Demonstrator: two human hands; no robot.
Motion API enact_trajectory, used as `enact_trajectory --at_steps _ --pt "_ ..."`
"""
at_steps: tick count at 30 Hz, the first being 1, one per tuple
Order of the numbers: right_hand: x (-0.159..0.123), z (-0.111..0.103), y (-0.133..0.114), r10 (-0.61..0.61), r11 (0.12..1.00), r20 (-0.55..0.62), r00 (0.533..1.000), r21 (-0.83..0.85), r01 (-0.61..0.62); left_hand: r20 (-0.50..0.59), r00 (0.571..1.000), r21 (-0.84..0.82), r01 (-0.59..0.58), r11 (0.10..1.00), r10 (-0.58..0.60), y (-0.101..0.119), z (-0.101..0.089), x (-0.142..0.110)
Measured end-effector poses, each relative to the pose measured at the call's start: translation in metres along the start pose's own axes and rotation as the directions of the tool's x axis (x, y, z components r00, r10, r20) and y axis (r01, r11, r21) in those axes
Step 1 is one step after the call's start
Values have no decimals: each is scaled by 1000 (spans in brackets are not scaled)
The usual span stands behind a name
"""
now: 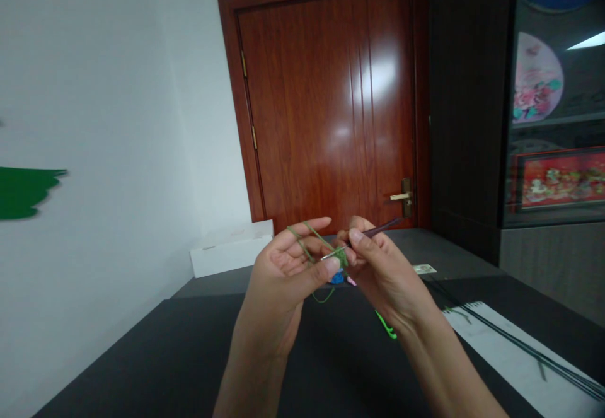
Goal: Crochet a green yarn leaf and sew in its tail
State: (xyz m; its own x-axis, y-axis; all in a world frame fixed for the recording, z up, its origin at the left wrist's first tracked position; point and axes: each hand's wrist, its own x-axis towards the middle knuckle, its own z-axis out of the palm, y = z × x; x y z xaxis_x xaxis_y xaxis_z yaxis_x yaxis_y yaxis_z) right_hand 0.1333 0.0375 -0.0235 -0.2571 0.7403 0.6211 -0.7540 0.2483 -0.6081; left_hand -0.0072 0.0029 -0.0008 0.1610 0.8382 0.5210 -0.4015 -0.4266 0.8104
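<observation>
Between the thumb and fingers of my left hand (295, 263) is a small piece of green crochet (341, 256). Green yarn (295, 235) runs over the raised index finger of that hand, and a loose loop of it hangs below. My right hand (371, 254) grips a crochet hook (380, 227) with a dark purple handle, closed around it near the thumb. The hook's thin metal tip lies at the green piece, pointing left. Whether it passes through a stitch is too small to tell. Both hands are close together above the dark table.
Behind the hands, a blue item (337, 277) shows in part on the dark table (208, 348). A bright green tool (386, 325) lies beneath my right wrist. At right, dark green stems (524, 340) cross a white spiral pad (501, 358). A white box (231, 251) stands at the back left.
</observation>
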Motion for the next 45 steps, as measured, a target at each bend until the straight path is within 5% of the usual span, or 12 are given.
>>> enact_trajectory --at_steps 3,7,10,12,14,16,19,21,29,35,39,45 --pt "1 3 4 -112 994 23 993 0 112 -54 997 28 -52 998 53 0 6 -2" --pt "2 -1 4 -399 852 50 915 -349 391 -153 974 109 -154 982 170 0 11 -2" --pt "-2 -7 2 -666 312 312 677 -708 634 -165 973 77 -150 986 161 0 11 -3" --pt "-5 -10 2 -740 -62 467 484 -764 642 -88 995 -30 -46 998 43 0 9 -4" --pt "-6 -11 4 -766 -134 512 389 -719 682 44 993 -140 118 983 -113 0 6 -4" --pt "-3 -10 6 -775 111 434 460 -623 774 133 975 -200 203 959 -179 1 4 -4" --pt "2 -8 10 -651 618 221 726 -401 676 156 974 -217 196 956 -164 2 2 -2" --pt "3 -7 11 -557 763 143 818 -302 572 148 976 -200 186 962 -158 3 2 -1" --pt "-2 -3 2 -418 896 91 904 -124 427 178 978 -152 137 979 -109 4 0 -1" --pt "-1 -2 -2 -140 986 69 988 -79 146 110 992 -57 69 996 -63 2 -3 -1" --pt "1 -2 -1 21 998 28 999 -66 -19 33 999 4 -30 1000 30 6 2 -1" --pt "3 -3 2 10 1000 74 997 -9 -9 1 996 63 -86 994 86 8 8 -3"
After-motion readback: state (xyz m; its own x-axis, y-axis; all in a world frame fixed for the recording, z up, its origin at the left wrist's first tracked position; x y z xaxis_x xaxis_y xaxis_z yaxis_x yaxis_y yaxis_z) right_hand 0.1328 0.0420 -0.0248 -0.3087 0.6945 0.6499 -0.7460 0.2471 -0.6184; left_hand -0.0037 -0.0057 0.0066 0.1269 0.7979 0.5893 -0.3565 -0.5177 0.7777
